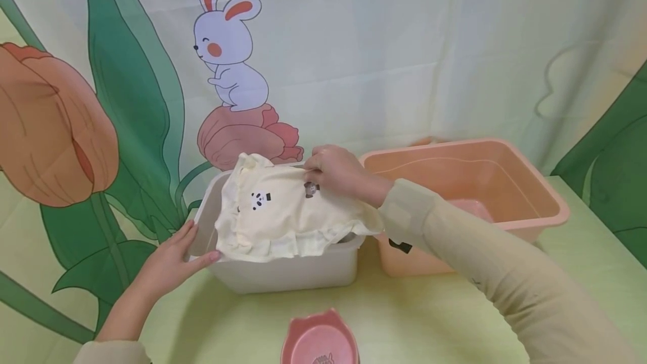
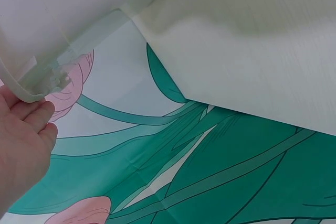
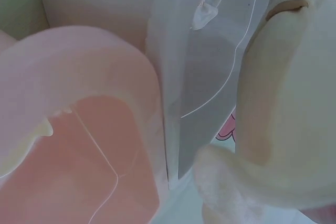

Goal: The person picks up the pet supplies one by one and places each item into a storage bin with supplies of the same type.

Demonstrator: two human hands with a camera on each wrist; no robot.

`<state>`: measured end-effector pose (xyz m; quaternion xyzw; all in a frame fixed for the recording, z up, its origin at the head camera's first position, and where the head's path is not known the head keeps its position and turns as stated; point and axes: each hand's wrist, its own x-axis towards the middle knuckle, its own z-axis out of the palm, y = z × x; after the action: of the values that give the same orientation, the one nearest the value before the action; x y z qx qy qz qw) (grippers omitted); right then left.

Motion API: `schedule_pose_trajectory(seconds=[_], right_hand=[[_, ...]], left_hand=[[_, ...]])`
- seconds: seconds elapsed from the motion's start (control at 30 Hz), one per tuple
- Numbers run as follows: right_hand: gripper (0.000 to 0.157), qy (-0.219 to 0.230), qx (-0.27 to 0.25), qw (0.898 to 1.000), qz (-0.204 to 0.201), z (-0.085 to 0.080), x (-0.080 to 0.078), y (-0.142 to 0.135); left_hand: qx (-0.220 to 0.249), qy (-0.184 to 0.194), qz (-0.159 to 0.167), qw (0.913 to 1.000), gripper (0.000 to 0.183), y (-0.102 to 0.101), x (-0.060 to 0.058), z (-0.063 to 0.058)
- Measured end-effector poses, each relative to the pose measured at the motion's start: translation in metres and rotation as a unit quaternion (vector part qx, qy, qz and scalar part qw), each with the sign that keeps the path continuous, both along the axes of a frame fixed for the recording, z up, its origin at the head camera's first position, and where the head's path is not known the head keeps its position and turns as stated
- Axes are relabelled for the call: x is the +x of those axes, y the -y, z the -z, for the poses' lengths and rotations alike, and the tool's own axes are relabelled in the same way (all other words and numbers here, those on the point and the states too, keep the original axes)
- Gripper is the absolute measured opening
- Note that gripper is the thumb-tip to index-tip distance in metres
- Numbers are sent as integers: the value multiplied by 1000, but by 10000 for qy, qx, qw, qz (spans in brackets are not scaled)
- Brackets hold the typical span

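Note:
My right hand pinches a cream cloth piece with ruffled edges and small animal prints, one of them a panda. The cloth lies spread over the mouth of a white bin and hides most of its inside. Seen from the right wrist, the cloth hangs close, beside the white bin's rim. At the bin's left end, my left hand grips the rim, thumb toward the near corner. The left wrist view has the fingers of that hand curled at the white bin's edge.
A peach bin stands right beside the white one, with something pink inside. In front sits a pink dish with ear-shaped points on the light green table. A printed curtain hangs directly behind.

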<state>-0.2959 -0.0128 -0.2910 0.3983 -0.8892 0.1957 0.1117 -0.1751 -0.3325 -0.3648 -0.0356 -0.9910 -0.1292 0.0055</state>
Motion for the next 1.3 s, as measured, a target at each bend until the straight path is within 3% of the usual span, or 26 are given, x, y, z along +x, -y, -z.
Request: schedule_pose_trajectory(seconds=[1.3], right_hand=[[13, -73, 18, 9995, 292, 9, -21, 15]], left_hand=[[19, -141, 19, 9999, 87, 2, 1, 3]])
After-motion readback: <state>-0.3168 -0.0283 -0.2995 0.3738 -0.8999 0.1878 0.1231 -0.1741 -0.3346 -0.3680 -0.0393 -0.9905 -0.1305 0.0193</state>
